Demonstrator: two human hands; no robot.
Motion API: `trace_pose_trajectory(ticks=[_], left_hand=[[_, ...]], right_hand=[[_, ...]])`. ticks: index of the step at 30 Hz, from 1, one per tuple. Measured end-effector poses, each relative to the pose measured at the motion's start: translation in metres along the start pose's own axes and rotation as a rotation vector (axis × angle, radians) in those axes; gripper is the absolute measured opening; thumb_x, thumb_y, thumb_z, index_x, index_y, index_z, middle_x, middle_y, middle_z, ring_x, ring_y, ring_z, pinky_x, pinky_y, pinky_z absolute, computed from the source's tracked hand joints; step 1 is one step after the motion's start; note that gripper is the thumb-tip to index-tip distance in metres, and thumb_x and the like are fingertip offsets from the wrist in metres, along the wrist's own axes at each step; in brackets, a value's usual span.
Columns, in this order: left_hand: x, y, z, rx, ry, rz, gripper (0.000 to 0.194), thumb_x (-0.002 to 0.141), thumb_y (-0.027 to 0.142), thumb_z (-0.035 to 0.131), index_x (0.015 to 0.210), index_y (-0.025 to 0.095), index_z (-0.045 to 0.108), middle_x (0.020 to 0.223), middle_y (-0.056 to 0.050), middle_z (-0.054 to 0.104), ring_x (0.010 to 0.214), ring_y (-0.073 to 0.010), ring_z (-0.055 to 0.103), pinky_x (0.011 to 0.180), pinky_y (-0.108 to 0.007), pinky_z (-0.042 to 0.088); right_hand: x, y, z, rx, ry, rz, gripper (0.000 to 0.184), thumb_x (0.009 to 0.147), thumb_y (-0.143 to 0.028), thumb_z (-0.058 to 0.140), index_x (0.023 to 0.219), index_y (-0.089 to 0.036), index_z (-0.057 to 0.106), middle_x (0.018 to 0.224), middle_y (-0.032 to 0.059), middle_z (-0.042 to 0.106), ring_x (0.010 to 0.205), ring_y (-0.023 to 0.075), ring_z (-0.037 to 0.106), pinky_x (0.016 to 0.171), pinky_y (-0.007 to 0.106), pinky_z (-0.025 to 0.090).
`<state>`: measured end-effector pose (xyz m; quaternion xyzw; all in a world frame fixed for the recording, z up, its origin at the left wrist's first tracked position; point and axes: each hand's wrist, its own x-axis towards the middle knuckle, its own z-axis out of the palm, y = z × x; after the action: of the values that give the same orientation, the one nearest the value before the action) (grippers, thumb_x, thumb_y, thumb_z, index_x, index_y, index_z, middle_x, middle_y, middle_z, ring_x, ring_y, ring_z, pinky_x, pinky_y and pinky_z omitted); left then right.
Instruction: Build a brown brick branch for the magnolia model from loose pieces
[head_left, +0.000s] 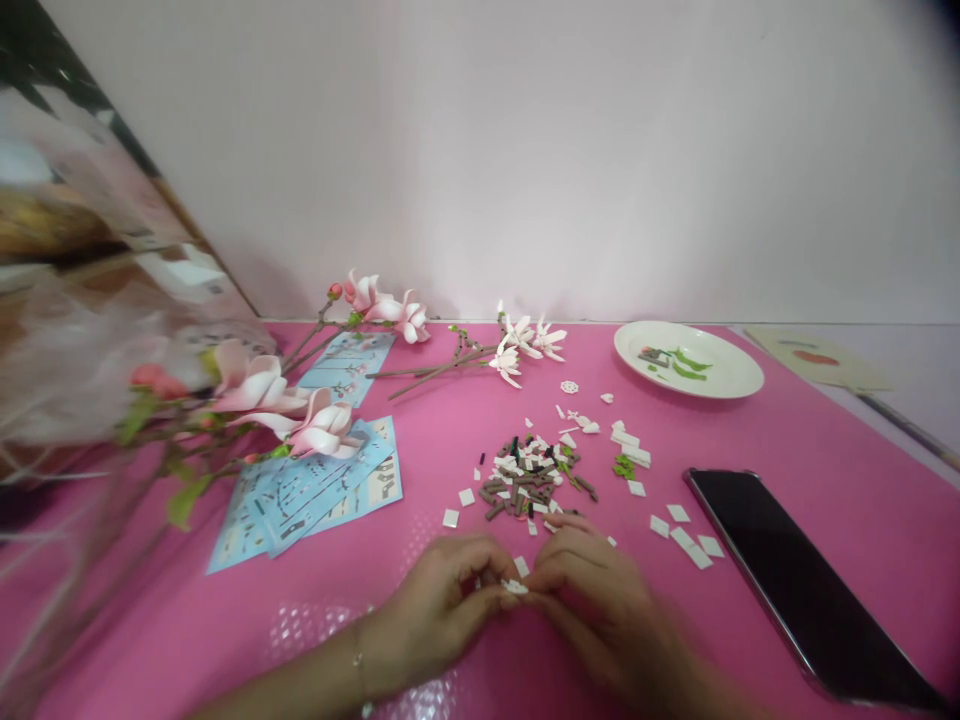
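Two hands are held close together near the front of the pink bench (pixel 187 610). The left hand (pixel 442 610) and the right hand (pixel 592 615) are both curled almost shut, and a small white brick (pixel 514 587) is pinched between their fingertips. The brick's long axis is laid roughly across the view, tipped slightly down to the right. Its exact shape is hidden by the fingers and by blur. A thin bracelet (pixel 358 660) is worn on the left wrist.

Just ahead of the hands, a loose pile of brown and white bricks (pixel 521 475) is spread, with white tiles (pixel 679 513) scattered around it and green bricks (pixel 622 466) lying at its right side. Farther right, a black phone (pixel 810 590) is laid flat, its long axis running diagonally toward the near right corner. A white plate (pixel 739 375) holding green and grey pieces is placed beyond the pile. To the left, blue instruction sheets (pixel 300 505) are spread on the bench, and a pink magnolia stem (pixel 259 385) is laid across them. A white magnolia stem (pixel 525 345) is placed near the far wall (pixel 525 150).
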<state>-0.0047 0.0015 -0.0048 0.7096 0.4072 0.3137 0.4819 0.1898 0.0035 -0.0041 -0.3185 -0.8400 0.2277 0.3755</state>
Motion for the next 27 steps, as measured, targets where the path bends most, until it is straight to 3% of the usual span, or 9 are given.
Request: trace_pose_trajectory(ticks=[5, 15, 27], left_hand=[[-0.0017, -0.0019, 0.003, 0.0, 0.026, 0.023, 0.011, 0.084, 0.019, 0.058, 0.081, 0.013, 0.066, 0.075, -0.006, 0.067, 0.069, -0.016, 0.059, 0.063, -0.024, 0.043], [0.0, -0.0042, 0.0041, -0.044, 0.119, 0.058, 0.011, 0.081, 0.023, 0.065, 0.076, 0.014, 0.07, 0.073, -0.008, 0.072, 0.068, -0.0176, 0.063, 0.065, -0.026, 0.046], [-0.0014, -0.0067, 0.0045, -0.105, 0.129, 0.023, 0.01, 0.079, 0.021, 0.067, 0.075, 0.013, 0.07, 0.073, -0.009, 0.072, 0.068, -0.0181, 0.064, 0.064, -0.027, 0.047]], right_hand=[[0.0006, -0.0038, -0.0027, 0.008, -0.003, 0.042, 0.012, 0.086, -0.011, 0.054, 0.08, -0.022, 0.056, 0.071, -0.0011, 0.059, 0.069, 0.0153, 0.057, 0.081, 0.035, 0.046], [-0.0007, 0.0, 0.0038, 0.006, 0.076, 0.04, 0.013, 0.083, -0.011, 0.058, 0.077, -0.022, 0.054, 0.068, -0.0023, 0.059, 0.067, 0.0147, 0.057, 0.089, 0.041, 0.044], [-0.0038, 0.0004, 0.0045, 0.034, 0.03, 0.067, 0.013, 0.087, -0.012, 0.053, 0.079, -0.023, 0.052, 0.069, -0.0019, 0.057, 0.068, 0.0146, 0.055, 0.089, 0.04, 0.044]])
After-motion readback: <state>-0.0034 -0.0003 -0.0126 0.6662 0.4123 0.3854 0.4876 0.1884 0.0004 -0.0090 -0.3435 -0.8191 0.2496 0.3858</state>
